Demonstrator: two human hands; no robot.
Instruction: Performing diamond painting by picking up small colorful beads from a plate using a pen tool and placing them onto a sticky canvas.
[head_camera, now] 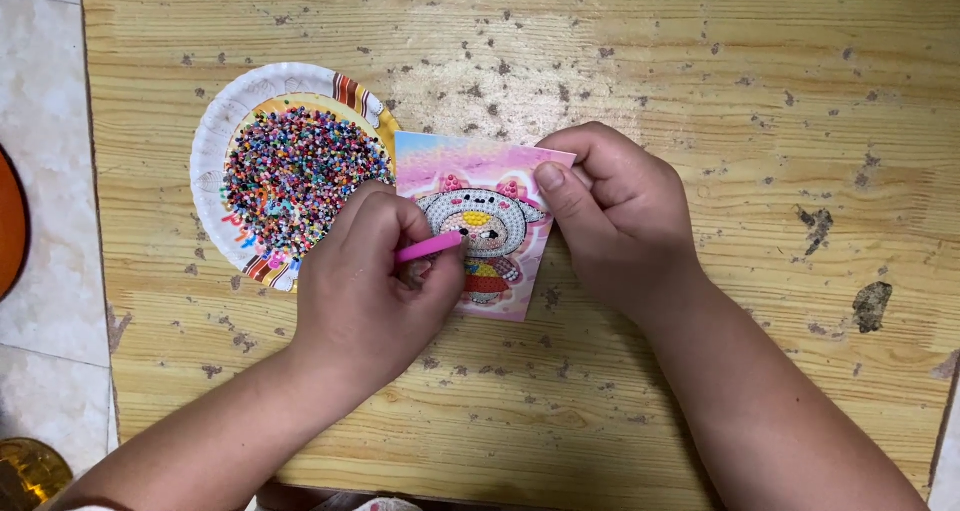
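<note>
Your left hand (365, 281) is curled closed around a pink pen-like applicator (428, 247), pinching it so that its tip points right onto the small diamond-painting card (485, 221). The card lies near the middle of the wooden table (700, 71), showing a cartoon figure in a grey hood on a pink background, partly filled with tiny beads. Your right hand (610, 216) rests on the card's right edge, fingers folded and the thumb pressed down on the upper right part of the picture, holding it flat. Just left of the card, touching or slightly under its left edge, sits a white paper plate (215, 131) with striped rim, heaped with mixed-colour beads (295, 176). The tabletop is pale, scuffed and speckled with dark marks. Pale floor tiles (40, 221) show at the far left
</note>
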